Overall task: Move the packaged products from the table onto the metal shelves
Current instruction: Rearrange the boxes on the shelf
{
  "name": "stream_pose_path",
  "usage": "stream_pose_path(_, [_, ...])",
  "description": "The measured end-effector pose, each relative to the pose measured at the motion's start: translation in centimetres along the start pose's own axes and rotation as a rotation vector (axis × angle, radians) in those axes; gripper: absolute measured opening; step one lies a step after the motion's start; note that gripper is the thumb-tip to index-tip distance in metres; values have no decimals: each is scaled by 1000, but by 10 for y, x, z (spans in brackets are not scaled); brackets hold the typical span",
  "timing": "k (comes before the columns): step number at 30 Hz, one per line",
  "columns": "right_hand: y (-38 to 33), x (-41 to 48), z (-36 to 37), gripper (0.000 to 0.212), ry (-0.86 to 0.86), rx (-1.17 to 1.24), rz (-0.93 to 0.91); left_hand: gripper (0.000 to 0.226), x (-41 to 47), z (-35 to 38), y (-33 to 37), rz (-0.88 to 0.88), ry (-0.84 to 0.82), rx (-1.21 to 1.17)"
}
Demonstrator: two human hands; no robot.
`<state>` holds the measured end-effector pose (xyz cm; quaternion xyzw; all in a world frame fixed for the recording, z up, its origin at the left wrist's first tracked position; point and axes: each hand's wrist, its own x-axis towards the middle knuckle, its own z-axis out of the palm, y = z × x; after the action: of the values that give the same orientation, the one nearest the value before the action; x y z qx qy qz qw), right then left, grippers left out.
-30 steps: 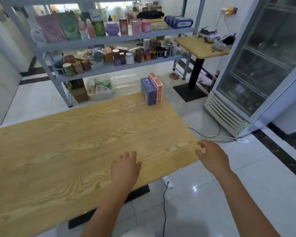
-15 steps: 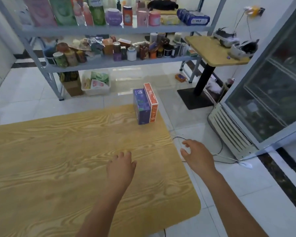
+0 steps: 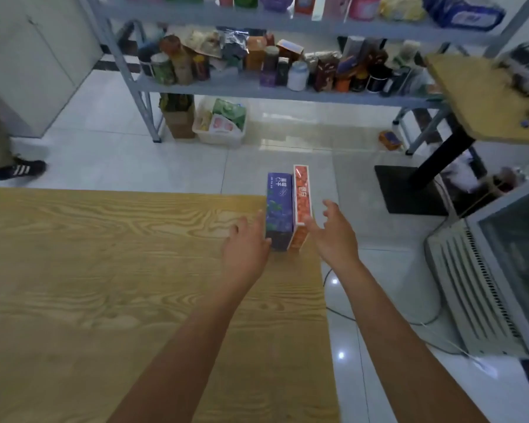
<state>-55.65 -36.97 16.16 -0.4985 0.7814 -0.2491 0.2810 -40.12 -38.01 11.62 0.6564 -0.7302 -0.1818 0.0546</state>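
Left hand [image 3: 245,250], fingers extended, lies just left of the purple box [image 3: 279,209]; right hand [image 3: 333,236], fingers spread, lies just right of the orange box [image 3: 302,203]; neither grasps. The boxes stand upright and touching at the table's [image 3: 104,270] far right corner, their lettering too blurred to read. A white basket [image 3: 219,138] under the metal shelves [image 3: 257,90] holds pouches.

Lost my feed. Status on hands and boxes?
Left hand, right hand open, flanking the pair. Purple box, orange box upright at table corner, ungripped. Nothing blocking them.

matt grained wood table [image 3: 104,254], printed cardboard boxes [image 3: 289,209], grey metal shelves [image 3: 257,90], glossy tiled floor [image 3: 287,141]
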Motion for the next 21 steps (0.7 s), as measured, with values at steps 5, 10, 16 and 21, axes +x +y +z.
stream_pose_path(5, [1,57,16,56,-203,101,30,63,45,23,18,-154,-107,-233])
stream_pose_path(10, [24,83,23,70,-297,6,-20,77,56,40,33,-163,-115,-706])
stream_pose_path(16, [34,90,14,70,-360,13,-51,76,46,48,44,-223,38,-943])
stream_pose_path(21, [30,75,10,60,-486,-37,-123,77,11,47,35,-316,105,-926])
